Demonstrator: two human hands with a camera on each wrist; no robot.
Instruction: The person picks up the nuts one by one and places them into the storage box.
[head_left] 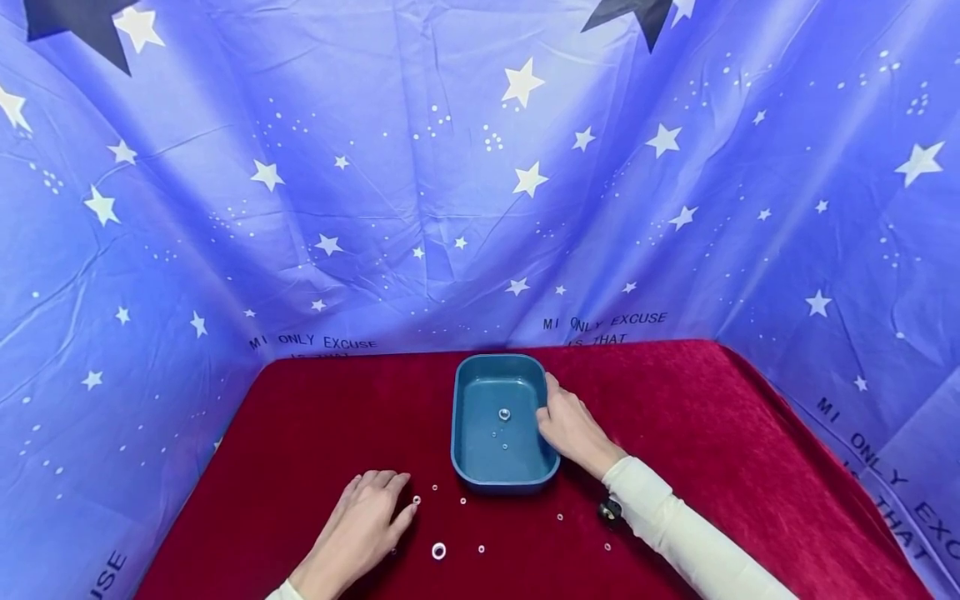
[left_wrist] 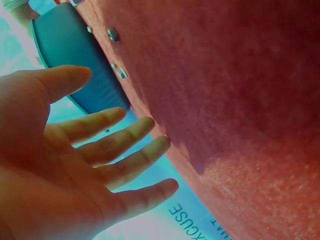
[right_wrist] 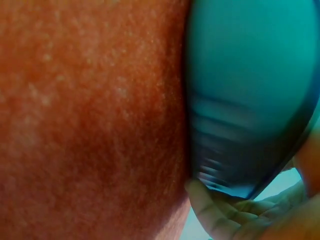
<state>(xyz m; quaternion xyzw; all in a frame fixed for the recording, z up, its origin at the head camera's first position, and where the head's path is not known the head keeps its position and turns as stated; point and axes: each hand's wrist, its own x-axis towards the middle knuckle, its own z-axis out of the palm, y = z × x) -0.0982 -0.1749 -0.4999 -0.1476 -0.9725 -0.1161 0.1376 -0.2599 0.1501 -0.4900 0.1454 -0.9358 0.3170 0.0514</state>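
A blue rectangular box (head_left: 507, 485) stands upright on dark red cloth. My right hand (head_left: 573, 425) grips its right side, with the thumb over the rim; in the right wrist view the fingers (right_wrist: 212, 212) lie along the box's outer wall. Inside it are a larger metal nut (head_left: 504, 414) and two tiny ones. To the left and nearer, my left hand (head_left: 363, 512) hovers low over the cloth, fingers spread and holding nothing. A small nut (head_left: 417, 500) lies beside its fingertips, and a larger nut (head_left: 438, 551) lies right of its thumb.
Several small nuts are scattered on the red cloth (head_left: 345, 417), among them one nut (head_left: 482, 549) in front of the box and another nut (head_left: 607, 547) below the right sleeve. A blue star-patterned curtain (head_left: 420, 167) encloses the table's back and sides.
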